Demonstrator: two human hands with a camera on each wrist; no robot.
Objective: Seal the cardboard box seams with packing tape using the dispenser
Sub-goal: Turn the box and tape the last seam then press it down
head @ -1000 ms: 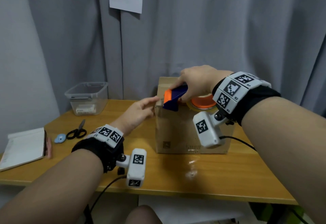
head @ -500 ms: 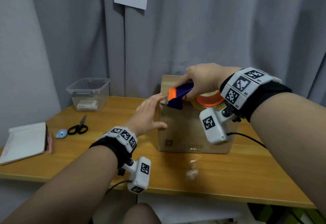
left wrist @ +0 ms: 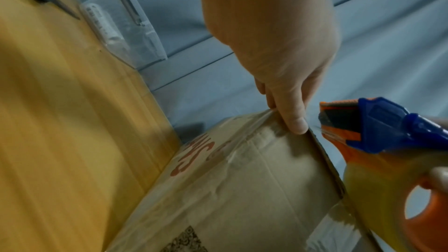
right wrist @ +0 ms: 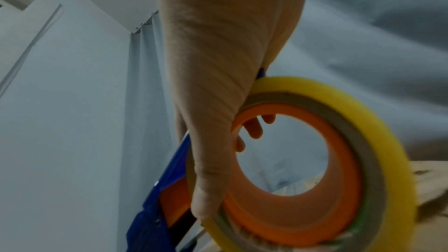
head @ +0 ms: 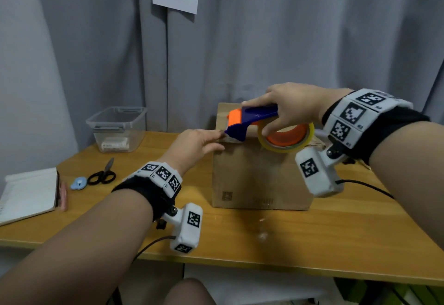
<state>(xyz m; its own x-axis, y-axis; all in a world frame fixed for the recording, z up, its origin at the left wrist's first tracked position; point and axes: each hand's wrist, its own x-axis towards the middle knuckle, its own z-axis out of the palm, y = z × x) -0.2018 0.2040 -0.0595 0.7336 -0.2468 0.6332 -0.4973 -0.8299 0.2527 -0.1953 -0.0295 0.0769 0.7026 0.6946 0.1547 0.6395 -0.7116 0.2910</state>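
A brown cardboard box (head: 259, 175) stands on the wooden table (head: 312, 237). My right hand (head: 288, 110) grips a blue and orange tape dispenser (head: 249, 122) carrying a yellow tape roll (head: 286, 136), and holds it over the box's top, with its front end near the top left edge. In the right wrist view the fingers wrap through the orange hub (right wrist: 288, 179) of the tape roll (right wrist: 378, 156). My left hand (head: 194, 146) lies against the box's upper left edge, with straight fingers (left wrist: 290, 118) pressing clear tape onto the box (left wrist: 242, 189) beside the dispenser (left wrist: 378, 131).
A clear plastic container (head: 117, 129) sits at the back left of the table. Black scissors (head: 102, 175), a small blue object (head: 78, 182) and an open notebook (head: 26, 194) lie at the left. A grey curtain (head: 288, 40) hangs right behind the box.
The left hand slid up from the box's left side to its top left edge. The right hand lifted the dispenser's rear, so the tape roll shows more.
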